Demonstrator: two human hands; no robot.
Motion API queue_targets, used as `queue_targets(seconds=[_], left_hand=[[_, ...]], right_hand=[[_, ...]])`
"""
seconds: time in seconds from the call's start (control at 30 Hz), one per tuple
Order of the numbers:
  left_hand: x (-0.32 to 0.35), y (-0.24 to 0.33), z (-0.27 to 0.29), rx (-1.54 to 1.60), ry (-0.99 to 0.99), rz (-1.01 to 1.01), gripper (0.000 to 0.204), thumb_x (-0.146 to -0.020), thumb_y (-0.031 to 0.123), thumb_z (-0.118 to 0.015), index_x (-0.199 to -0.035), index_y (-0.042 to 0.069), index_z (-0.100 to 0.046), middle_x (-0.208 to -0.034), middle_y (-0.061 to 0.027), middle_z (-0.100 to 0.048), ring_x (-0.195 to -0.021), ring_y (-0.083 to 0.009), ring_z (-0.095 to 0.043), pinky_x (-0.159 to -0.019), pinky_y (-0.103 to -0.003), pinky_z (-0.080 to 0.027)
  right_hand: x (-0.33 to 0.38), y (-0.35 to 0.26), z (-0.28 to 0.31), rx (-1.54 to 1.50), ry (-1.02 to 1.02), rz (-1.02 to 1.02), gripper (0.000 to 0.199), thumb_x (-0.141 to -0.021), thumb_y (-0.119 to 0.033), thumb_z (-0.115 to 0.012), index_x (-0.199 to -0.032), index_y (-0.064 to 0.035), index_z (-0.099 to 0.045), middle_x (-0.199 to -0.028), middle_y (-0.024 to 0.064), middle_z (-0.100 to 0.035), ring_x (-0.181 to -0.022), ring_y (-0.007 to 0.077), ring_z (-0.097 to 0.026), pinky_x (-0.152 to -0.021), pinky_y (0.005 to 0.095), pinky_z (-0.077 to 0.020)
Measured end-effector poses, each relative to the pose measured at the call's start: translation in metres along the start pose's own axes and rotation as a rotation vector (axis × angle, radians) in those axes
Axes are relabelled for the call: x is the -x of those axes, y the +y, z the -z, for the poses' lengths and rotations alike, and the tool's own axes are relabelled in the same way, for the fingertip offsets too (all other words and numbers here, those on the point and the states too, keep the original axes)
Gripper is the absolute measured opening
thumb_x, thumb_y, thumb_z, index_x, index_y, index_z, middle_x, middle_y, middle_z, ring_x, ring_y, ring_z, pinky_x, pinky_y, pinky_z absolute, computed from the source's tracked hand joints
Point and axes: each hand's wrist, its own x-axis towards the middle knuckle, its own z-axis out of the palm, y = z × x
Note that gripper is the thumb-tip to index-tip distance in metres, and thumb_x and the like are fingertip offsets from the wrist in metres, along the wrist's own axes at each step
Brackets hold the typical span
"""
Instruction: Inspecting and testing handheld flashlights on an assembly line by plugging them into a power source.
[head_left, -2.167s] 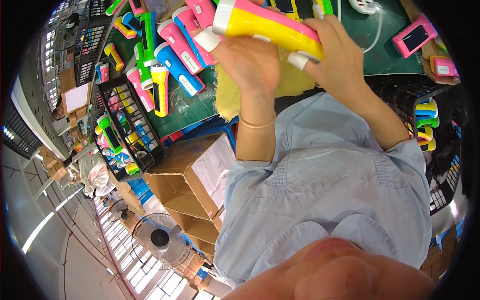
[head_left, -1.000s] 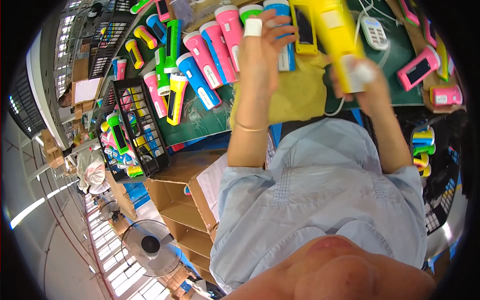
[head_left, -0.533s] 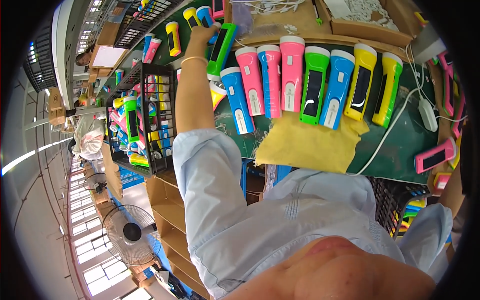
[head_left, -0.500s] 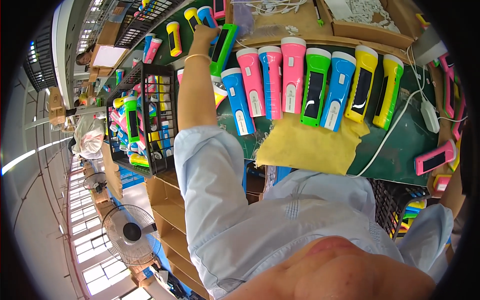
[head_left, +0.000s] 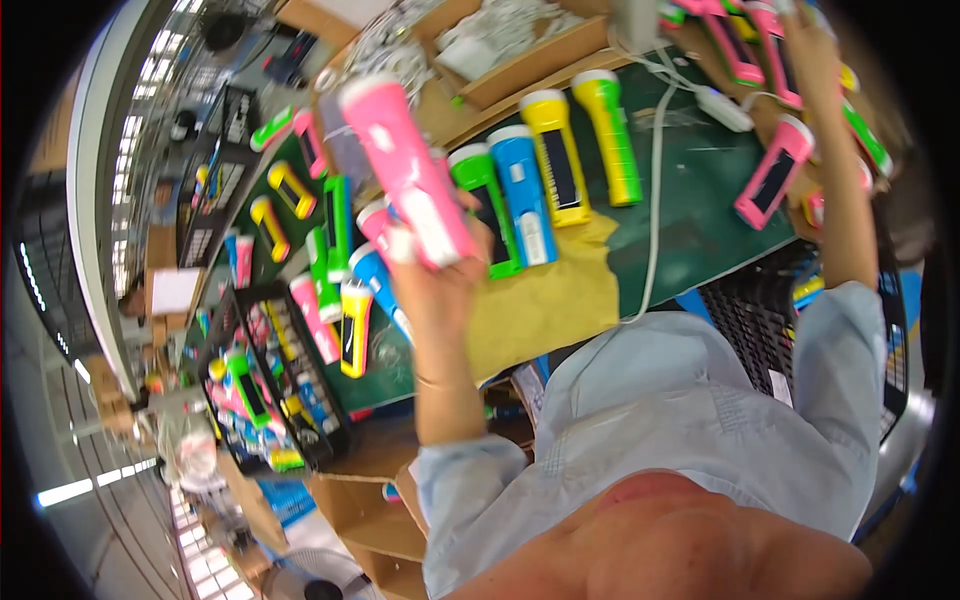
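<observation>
One pink flashlight (head_left: 400, 160), upper centre, left hand (head_left: 442, 280) gripping handle (head_left: 422, 195) end; likely light, stiff, slick, best held by slim handle. Right hand (head_left: 812, 45), upper right: grip unclear.

The green workbench (head_left: 690, 200) I sit at has a scuffed top. Below it, to my left, are open cardboard compartments (head_left: 365, 515), with an electric fan (head_left: 290, 582) beyond, cut by the lower edge. Farther left, a fluorescent tube (head_left: 95, 483) glows against a pale surface, wall or ceiling, I can't tell, and daylight whitens the paned windows (head_left: 205, 562). A pale beam (head_left: 88, 200) bends past.
</observation>
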Motion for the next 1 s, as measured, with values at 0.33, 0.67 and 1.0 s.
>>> queue_targets(seconds=[0.33,0.67,1.0], left_hand=[[0.078,-0.107,-0.006,-0.830,-0.407,0.066,0.039,-0.094,0.034,-0.039,-0.089,0.000,-0.057,-0.071,-0.0061,-0.056,-0.062,-0.0135,-0.054,-0.052,-0.025,-0.043],[0.053,-0.104,-0.023,-0.214,0.016,-0.024,0.052,-0.092,0.045,-0.038,-0.104,-0.004,-0.049,-0.100,-0.0160,-0.059,-0.098,-0.0266,-0.057,-0.082,-0.036,-0.047],[0.027,-0.086,-0.023,0.032,0.020,0.170,0.036,-0.088,0.027,-0.055,-0.111,0.002,-0.044,-0.085,-0.0105,-0.053,-0.067,-0.0181,-0.053,-0.058,-0.031,-0.046]], right_hand=[[0.194,-0.203,0.076,-1.163,0.243,0.083,0.034,-0.073,-0.013,-0.070,-0.100,0.0013,-0.056,-0.087,0.0114,-0.058,-0.073,0.0195,-0.058,-0.063,0.0315,-0.0492],[0.235,-0.190,0.076,-1.238,-1.077,-0.145,0.030,-0.082,-0.019,-0.061,-0.099,0.0031,-0.053,-0.083,0.0121,-0.051,-0.070,0.0217,-0.052,-0.063,0.0307,-0.0430],[0.239,-0.159,0.067,-1.077,-0.902,-0.395,0.017,-0.086,-0.009,-0.052,-0.097,0.0010,-0.060,-0.079,0.0056,-0.054,-0.064,0.0094,-0.047,-0.057,0.0228,-0.0376]])
